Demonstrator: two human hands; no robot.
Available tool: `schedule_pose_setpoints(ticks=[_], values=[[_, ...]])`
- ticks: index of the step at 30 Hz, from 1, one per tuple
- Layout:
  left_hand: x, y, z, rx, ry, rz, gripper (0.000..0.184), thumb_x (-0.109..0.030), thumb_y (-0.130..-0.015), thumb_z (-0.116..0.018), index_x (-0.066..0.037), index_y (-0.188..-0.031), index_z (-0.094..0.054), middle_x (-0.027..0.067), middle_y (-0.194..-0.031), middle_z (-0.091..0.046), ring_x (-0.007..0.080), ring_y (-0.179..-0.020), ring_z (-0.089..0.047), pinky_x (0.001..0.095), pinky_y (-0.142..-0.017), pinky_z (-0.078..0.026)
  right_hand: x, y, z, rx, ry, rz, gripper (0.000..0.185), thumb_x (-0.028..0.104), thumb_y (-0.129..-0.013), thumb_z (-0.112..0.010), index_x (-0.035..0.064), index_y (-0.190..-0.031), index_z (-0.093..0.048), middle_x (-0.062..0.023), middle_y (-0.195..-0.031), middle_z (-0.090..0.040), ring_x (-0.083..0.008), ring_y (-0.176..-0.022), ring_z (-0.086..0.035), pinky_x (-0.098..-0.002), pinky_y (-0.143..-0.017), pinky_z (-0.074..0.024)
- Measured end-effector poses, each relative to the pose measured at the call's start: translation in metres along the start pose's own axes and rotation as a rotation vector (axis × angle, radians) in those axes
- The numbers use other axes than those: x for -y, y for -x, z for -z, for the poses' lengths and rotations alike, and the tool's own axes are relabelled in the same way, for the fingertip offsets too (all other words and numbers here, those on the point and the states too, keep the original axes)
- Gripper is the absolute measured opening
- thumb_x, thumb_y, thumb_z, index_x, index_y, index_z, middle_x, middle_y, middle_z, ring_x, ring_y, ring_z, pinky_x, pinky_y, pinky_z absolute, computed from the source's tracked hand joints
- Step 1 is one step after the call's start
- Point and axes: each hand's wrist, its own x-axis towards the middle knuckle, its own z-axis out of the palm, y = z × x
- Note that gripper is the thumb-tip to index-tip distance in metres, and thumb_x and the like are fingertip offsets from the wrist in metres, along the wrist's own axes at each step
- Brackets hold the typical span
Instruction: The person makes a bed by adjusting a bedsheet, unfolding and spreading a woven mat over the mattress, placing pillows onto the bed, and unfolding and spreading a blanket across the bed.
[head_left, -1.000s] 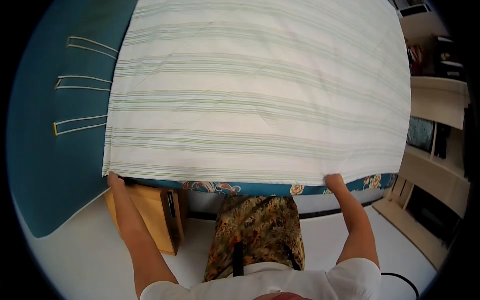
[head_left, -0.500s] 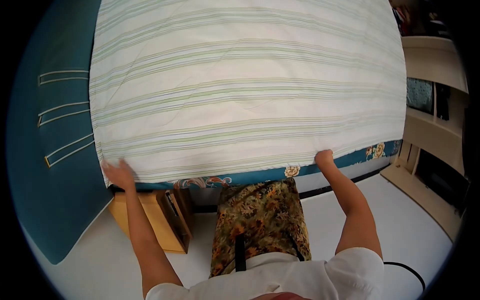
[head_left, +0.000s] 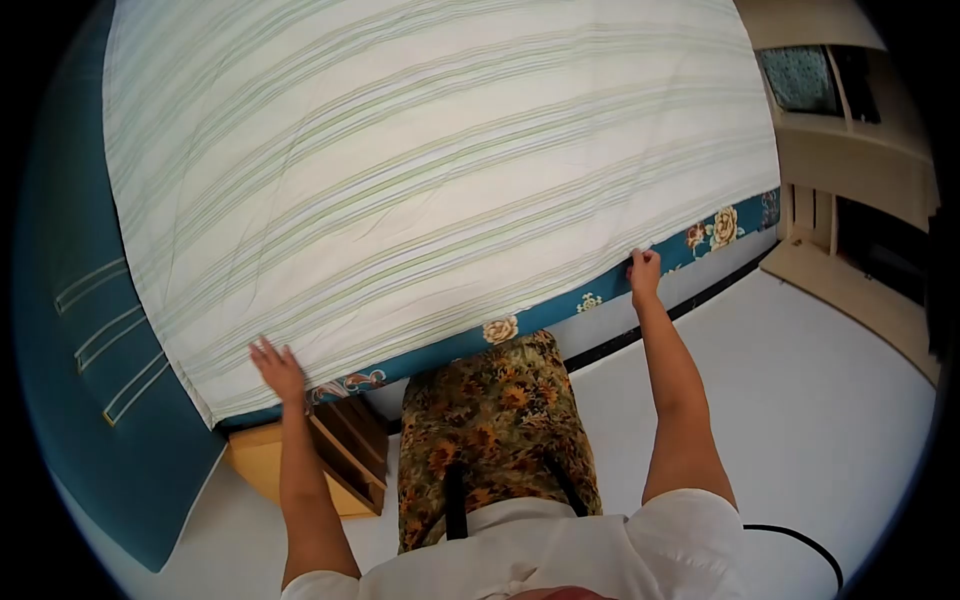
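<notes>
A white sheet with green stripes (head_left: 430,190) covers the bed, with a few light creases in it. My left hand (head_left: 279,372) lies spread on the sheet near its front left corner. At the sheet's front edge, right of centre, my right hand (head_left: 644,268) pinches the hem. Below the hem shows the blue floral side of the mattress (head_left: 610,290).
A teal headboard (head_left: 90,390) with pale line trim stands at the left. Under the bed's left corner is a wooden bedside cabinet (head_left: 335,460). Beige shelving (head_left: 850,160) stands at the right. A black cable (head_left: 810,540) lies on the pale floor.
The view has turned and shifted. My left hand has let go of the corner and moved right onto the sheet with fingers spread. My right hand remains at the front hem.
</notes>
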Motion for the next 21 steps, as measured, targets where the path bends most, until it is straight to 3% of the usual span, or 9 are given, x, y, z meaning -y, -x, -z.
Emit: schedule_pose_setpoints(ticks=[3,7,10,13,14,17,18,21], values=[[-0.094,0.01,-0.014,-0.028,0.051,0.097,0.061,-0.032,-0.089,-0.049,-0.008,-0.139,-0.024,0.0242,-0.143,-0.016,0.0451,-0.129,-0.018,0.0552,-0.099,-0.023,-0.001,-0.038,0.008,-0.096,-0.364,-0.068,0.023,0.02,-0.082,-0.056,0.0033,-0.095,-0.046,-0.004,-0.074,-0.05,-0.0107,-0.067,-0.051,-0.0251,-0.057,-0.0441],[-0.198,0.01,-0.018,0.049,0.029,0.199,0.063,-0.044,-0.09,-0.041,-0.012,-0.141,-0.021,0.0216,-0.145,-0.009,0.0425,-0.132,-0.011,0.0613,-0.097,-0.02,-0.002,-0.108,0.027,-0.075,-0.605,-0.083,0.036,0.019,-0.086,-0.051,-0.0009,-0.114,-0.041,-0.0057,-0.084,-0.052,-0.013,-0.071,-0.05,-0.0261,-0.061,-0.0443],[-0.256,0.022,-0.02,0.101,0.044,0.252,0.064,-0.049,-0.09,-0.037,-0.015,-0.141,-0.019,0.02,-0.146,-0.006,0.0398,-0.133,-0.008,0.0636,-0.096,-0.018,-0.001,-0.164,0.057,-0.145,-0.683,-0.053,0.038,0.021,-0.088,-0.048,-0.0025,-0.118,-0.04,-0.0114,-0.103,-0.054,-0.02,-0.087,-0.053,-0.0303,-0.074,-0.0451],[-0.286,0.026,-0.029,0.12,0.06,0.317,0.067,-0.05,-0.09,-0.037,-0.015,-0.142,-0.015,0.0189,-0.147,-0.004,0.0381,-0.134,-0.006,0.063,-0.097,-0.017,0.017,-0.21,0.078,-0.188,-0.652,-0.065,0.035,0.025,-0.091,-0.045,-0.0003,-0.115,-0.044,-0.0119,-0.101,-0.055,-0.0222,-0.085,-0.055,-0.0338,-0.072,-0.0458],[-0.291,0.028,-0.031,0.137,0.059,0.339,0.067,-0.051,-0.09,-0.037,-0.016,-0.142,-0.014,0.0186,-0.147,-0.003,0.0378,-0.134,-0.005,0.0628,-0.097,-0.017,0.025,-0.219,0.088,-0.209,-0.636,-0.089,0.035,0.018,-0.089,-0.048,-0.0018,-0.117,-0.044,-0.0145,-0.106,-0.054,-0.0238,-0.09,-0.055,-0.0326,-0.076,-0.0447],[-0.282,0.027,-0.034,0.195,0.055,0.39,0.069,-0.054,-0.09,-0.035,-0.017,-0.143,-0.011,0.0181,-0.147,0.0,0.0369,-0.135,-0.002,0.0625,-0.097,-0.017,0.024,-0.228,0.125,-0.209,-0.266,0.073,0.037,0.012,-0.085,-0.052,-0.0036,-0.118,-0.045,-0.0165,-0.109,-0.054,-0.025,-0.096,-0.055,-0.0324,-0.08,-0.0439],[-0.276,0.025,-0.036,0.217,0.05,0.394,0.069,-0.055,-0.089,-0.034,-0.017,-0.143,-0.011,0.018,-0.147,0.001,0.0367,-0.135,-0.001,0.0624,-0.098,-0.017,0.029,-0.217,0.131,-0.289,-0.281,0.034,0.035,0.009,-0.082,-0.054,-0.0049,-0.114,-0.049,-0.0166,-0.111,-0.055,-0.0251,-0.098,-0.055,-0.0318,-0.081,-0.0432],[-0.268,0.016,-0.035,0.328,0.013,0.413,0.073,-0.058,-0.088,-0.032,-0.017,-0.143,-0.008,0.0189,-0.147,0.004,0.0369,-0.135,0.0,0.0605,-0.099,-0.017,0.0,-0.214,0.127,-0.451,0.092,0.159,0.035,0.012,-0.082,-0.055,-0.0062,-0.112,-0.05,-0.017,-0.11,-0.057,-0.026,-0.096,-0.056,-0.0315,-0.082,-0.0429]])
